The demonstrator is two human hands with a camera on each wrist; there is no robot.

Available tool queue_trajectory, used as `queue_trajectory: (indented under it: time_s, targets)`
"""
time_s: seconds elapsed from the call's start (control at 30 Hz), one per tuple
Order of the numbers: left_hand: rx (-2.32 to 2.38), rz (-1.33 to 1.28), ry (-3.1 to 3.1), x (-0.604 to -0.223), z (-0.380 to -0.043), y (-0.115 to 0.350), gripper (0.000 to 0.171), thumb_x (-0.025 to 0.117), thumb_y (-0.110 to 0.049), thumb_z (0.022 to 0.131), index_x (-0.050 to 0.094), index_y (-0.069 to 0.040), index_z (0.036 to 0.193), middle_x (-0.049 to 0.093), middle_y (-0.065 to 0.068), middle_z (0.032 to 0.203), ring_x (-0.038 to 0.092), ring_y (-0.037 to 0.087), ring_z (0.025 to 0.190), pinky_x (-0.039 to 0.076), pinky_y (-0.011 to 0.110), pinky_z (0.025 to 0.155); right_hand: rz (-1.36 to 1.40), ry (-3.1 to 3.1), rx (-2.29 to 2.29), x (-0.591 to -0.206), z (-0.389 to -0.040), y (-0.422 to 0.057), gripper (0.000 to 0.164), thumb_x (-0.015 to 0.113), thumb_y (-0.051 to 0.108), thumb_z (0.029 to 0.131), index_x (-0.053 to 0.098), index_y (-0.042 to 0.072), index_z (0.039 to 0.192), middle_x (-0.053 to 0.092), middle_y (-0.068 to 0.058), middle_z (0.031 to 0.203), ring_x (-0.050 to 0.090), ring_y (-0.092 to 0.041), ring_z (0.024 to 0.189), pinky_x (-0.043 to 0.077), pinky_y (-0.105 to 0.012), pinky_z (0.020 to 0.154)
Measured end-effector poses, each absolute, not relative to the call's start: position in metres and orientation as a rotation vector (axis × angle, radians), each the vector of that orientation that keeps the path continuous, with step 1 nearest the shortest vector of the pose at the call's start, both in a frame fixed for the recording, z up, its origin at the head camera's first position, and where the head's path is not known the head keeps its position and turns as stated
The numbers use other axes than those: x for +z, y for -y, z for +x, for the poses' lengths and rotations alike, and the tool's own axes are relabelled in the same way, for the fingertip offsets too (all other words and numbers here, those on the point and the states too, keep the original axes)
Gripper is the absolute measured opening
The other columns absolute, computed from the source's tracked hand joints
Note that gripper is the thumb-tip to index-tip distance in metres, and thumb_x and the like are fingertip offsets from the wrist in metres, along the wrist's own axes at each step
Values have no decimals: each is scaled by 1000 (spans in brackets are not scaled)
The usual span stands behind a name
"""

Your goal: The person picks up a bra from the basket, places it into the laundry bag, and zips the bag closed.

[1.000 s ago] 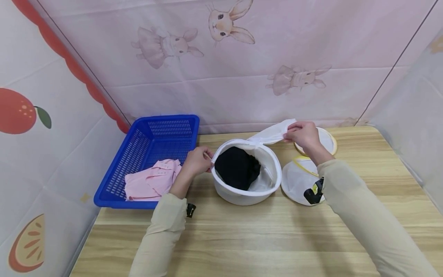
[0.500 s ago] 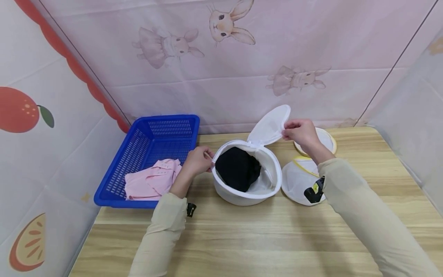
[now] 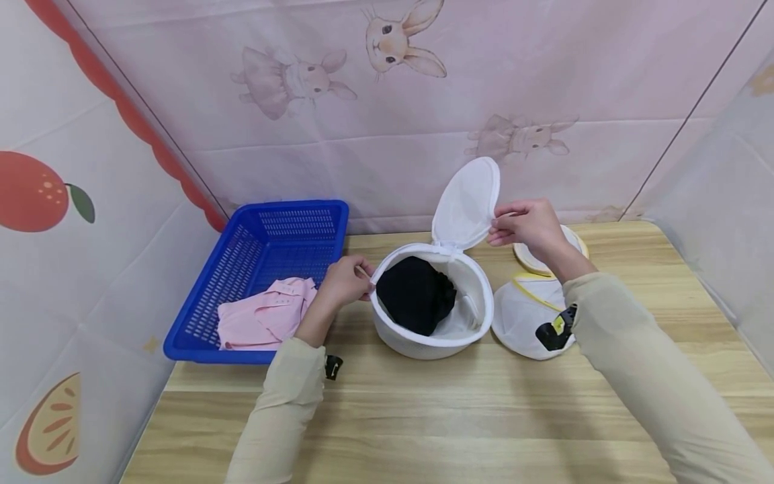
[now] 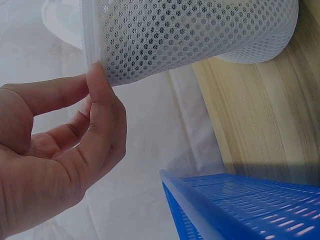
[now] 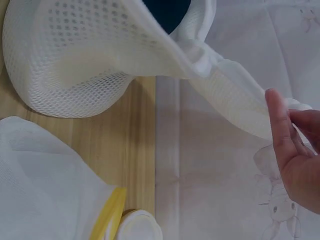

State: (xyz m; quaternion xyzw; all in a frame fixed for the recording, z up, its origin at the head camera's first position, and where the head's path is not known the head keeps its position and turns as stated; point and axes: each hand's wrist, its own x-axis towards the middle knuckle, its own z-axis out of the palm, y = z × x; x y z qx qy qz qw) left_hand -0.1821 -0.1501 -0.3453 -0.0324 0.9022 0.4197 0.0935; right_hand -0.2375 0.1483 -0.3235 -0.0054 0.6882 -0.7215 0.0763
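A white mesh laundry bag (image 3: pixel 417 346), round and upright, stands on the table with a bundled black garment (image 3: pixel 414 296) inside. Its round lid (image 3: pixel 465 205) is raised at the back, joined to the rim by a short hinge. My left hand (image 3: pixel 347 281) pinches the bag's left rim between thumb and fingers; the left wrist view shows the fingertips on the zipper edge (image 4: pixel 90 37). At the lid's right edge, my right hand (image 3: pixel 526 227) holds the lid up between thumb and fingers.
To the left stands a blue plastic basket (image 3: pixel 175 349) with a folded pink shirt (image 3: pixel 266 316) inside. Right of the bag lies a white mesh bag with yellow trim (image 3: pixel 520 319), partly behind the right forearm. Behind it is a round yellow-edged piece (image 3: pixel 571 238). A fabric-covered wall (image 3: pixel 387 134) closes the back.
The lid has swung up from lying low toward the right to standing nearly upright. My right hand has risen slightly with it, while the left hand stays on the rim.
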Motion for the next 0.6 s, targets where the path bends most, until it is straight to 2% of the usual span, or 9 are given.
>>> queue_trajectory:
  time_s: [0.17,0.4,0.6]
  targets:
    - [1257,-97,-2663,-345,-181,150,17,64,8,74,59,3,90,60,12,72,57,12,51,53,24,51,-43,-1972,-2193,-316,-235,-148,10,50,-18,82,58,-11,82,62,-14,63,65,-23,57,55,-36,60]
    - [1271,-96,-2647,-345,-181,151,16,62,9,74,59,3,89,59,10,71,57,10,49,53,24,51,-68,-1978,-2159,-309,-233,-149,12,54,-17,81,63,-10,81,65,-17,68,66,-26,63,54,-37,65]
    - [1332,-95,-2597,-345,-182,152,17,61,10,75,59,4,91,59,11,72,56,10,50,54,27,55,-64,-1955,-2143,-305,-233,-151,17,51,-19,81,64,-9,76,64,-18,67,66,-26,63,54,-37,66]
